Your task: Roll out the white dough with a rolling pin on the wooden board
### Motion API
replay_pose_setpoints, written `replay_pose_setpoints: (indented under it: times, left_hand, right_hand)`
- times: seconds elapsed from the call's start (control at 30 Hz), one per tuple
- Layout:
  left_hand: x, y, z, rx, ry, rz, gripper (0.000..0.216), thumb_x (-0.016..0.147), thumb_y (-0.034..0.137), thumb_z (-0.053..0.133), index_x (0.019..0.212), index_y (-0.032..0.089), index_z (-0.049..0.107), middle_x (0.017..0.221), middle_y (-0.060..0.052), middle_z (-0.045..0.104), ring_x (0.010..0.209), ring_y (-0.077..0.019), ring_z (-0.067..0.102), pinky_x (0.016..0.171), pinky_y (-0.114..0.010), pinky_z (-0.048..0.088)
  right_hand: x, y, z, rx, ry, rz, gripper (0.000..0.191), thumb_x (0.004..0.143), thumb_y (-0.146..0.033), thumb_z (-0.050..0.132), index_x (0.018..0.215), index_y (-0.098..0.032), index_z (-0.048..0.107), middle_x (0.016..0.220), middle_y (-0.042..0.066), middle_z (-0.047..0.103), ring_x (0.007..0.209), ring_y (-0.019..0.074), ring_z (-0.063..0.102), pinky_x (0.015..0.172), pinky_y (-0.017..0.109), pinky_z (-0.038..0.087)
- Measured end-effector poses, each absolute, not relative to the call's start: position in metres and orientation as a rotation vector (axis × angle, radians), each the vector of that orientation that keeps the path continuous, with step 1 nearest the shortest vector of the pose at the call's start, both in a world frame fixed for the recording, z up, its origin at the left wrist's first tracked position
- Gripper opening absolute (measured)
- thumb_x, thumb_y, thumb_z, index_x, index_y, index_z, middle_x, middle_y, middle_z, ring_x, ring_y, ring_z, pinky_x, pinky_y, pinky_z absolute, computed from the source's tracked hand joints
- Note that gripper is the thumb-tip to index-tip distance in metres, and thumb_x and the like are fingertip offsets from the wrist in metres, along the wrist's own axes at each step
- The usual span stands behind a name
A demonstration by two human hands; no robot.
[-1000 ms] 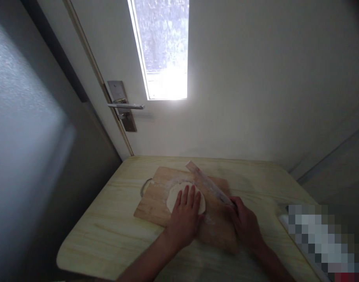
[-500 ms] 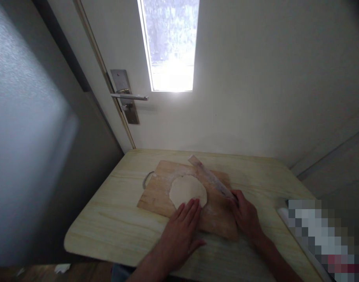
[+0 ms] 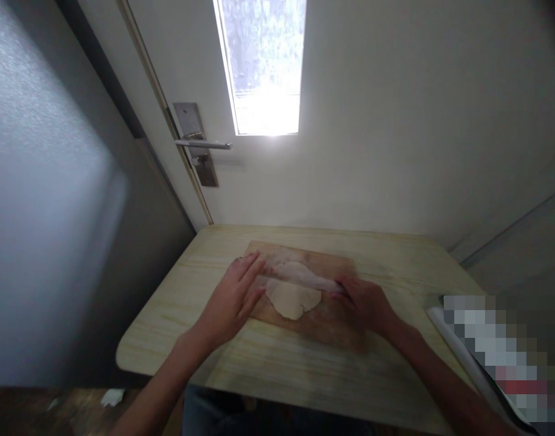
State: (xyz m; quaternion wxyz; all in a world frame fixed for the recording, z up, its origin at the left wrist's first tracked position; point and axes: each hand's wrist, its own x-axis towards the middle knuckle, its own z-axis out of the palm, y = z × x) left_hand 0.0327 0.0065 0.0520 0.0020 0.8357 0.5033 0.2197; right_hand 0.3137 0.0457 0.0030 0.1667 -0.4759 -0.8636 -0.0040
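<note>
A flat round of dough (image 3: 293, 301) lies on a floured wooden cutting board (image 3: 334, 339). Across the dough is a rolling pin (image 3: 320, 282), pale with flour and blurred by motion. My right hand (image 3: 363, 301) is closed around its right end. At the pin's left end is my left hand (image 3: 238, 290), with fingers stretched out and thumb apart; whether it touches the pin is hard to make out. The dough's near edge shows a small crease or split. The far part of the dough is partly covered by the pin.
The board rests on a light wood-grain table (image 3: 181, 315) against a white door with a metal handle (image 3: 204, 145) and a bright window pane. A pixelated object (image 3: 490, 345) is at the right. A grey panel (image 3: 54, 212) stands at the left; a white scrap (image 3: 112, 397) lies on the floor.
My left hand has left the dough's near edge and moved left to the pin's left end. My right hand has swung the pin from the board's right side across the dough.
</note>
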Motion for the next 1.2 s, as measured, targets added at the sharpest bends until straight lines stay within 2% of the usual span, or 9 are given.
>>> replay_pose_setpoints:
  times: [0.17, 0.27, 0.37, 0.53, 0.73, 0.97, 1.2]
  left_hand:
    - [0.044, 0.047, 0.037, 2.577, 1.708, 0.469, 0.048, 0.086, 0.039, 0.023, 0.124, 0.012, 0.032, 0.132, -0.014, 0.029, 0.122, -0.0213, 0.024, 0.099, -0.039, 0.023]
    - [0.050, 0.054, 0.017, 2.544, 1.698, 0.296, 0.052, 0.085, 0.043, 0.021, 0.126, 0.011, 0.029, 0.133, -0.015, 0.028, 0.123, -0.0227, 0.023, 0.098, -0.039, 0.023]
    - [0.052, 0.052, 0.009, 2.504, 1.744, 0.237, 0.054, 0.085, 0.044, 0.018, 0.127, 0.011, 0.028, 0.133, -0.015, 0.028, 0.123, -0.0231, 0.021, 0.098, -0.040, 0.023]
    - [0.054, 0.037, 0.017, 2.543, 1.723, 0.136, 0.060, 0.082, 0.052, 0.021, 0.127, 0.014, 0.028, 0.132, -0.013, 0.029, 0.123, -0.0246, 0.021, 0.098, -0.042, 0.022]
    - [0.058, 0.013, 0.014, 2.643, 1.707, 0.213, 0.058, 0.081, 0.052, 0.026, 0.128, 0.020, 0.026, 0.133, -0.009, 0.030, 0.123, -0.0238, 0.022, 0.098, -0.042, 0.023]
    - [0.062, -0.017, 0.002, 2.703, 1.823, 0.250, 0.055, 0.081, 0.046, 0.032, 0.130, 0.024, 0.021, 0.135, -0.006, 0.026, 0.124, -0.0262, 0.018, 0.098, -0.045, 0.021]
    - [0.069, -0.031, -0.011, 2.646, 1.988, 0.368, 0.053, 0.080, 0.042, 0.037, 0.129, 0.024, 0.025, 0.135, -0.007, 0.027, 0.124, -0.0295, 0.015, 0.098, -0.051, 0.013]
  right_hand:
    - [0.292, 0.051, 0.018, -1.164, -2.707, -0.054, 0.027, 0.081, -0.038, 0.040, 0.083, -0.015, 0.053, 0.083, 0.008, 0.060, 0.077, 0.0197, 0.055, 0.065, 0.029, 0.042]
    - [0.285, 0.053, 0.021, -1.262, -2.654, -0.117, 0.038, 0.081, -0.044, 0.037, 0.098, -0.013, 0.052, 0.100, 0.012, 0.057, 0.091, 0.0230, 0.052, 0.074, 0.034, 0.041]
    - [0.278, 0.054, 0.019, -1.394, -2.568, -0.132, 0.048, 0.083, -0.046, 0.030, 0.115, -0.013, 0.044, 0.114, 0.012, 0.051, 0.101, 0.0240, 0.048, 0.081, 0.036, 0.039]
    - [0.274, 0.039, 0.006, -1.539, -2.494, -0.077, 0.048, 0.085, -0.044, 0.025, 0.114, -0.013, 0.047, 0.115, 0.010, 0.052, 0.104, 0.0221, 0.047, 0.087, 0.038, 0.035]
    - [0.282, 0.010, -0.013, -1.452, -2.469, -0.148, 0.055, 0.082, -0.046, 0.031, 0.121, -0.008, 0.038, 0.125, 0.013, 0.041, 0.116, 0.0234, 0.033, 0.093, 0.040, 0.030]
    - [0.283, -0.015, -0.021, -1.439, -2.417, -0.254, 0.060, 0.080, -0.046, 0.036, 0.128, -0.011, 0.027, 0.129, 0.012, 0.036, 0.119, 0.0233, 0.030, 0.093, 0.040, 0.031]
    - [0.288, -0.018, -0.025, -1.406, -2.452, -0.251, 0.056, 0.082, -0.041, 0.034, 0.129, -0.014, 0.024, 0.131, 0.011, 0.032, 0.119, 0.0219, 0.029, 0.092, 0.039, 0.032]
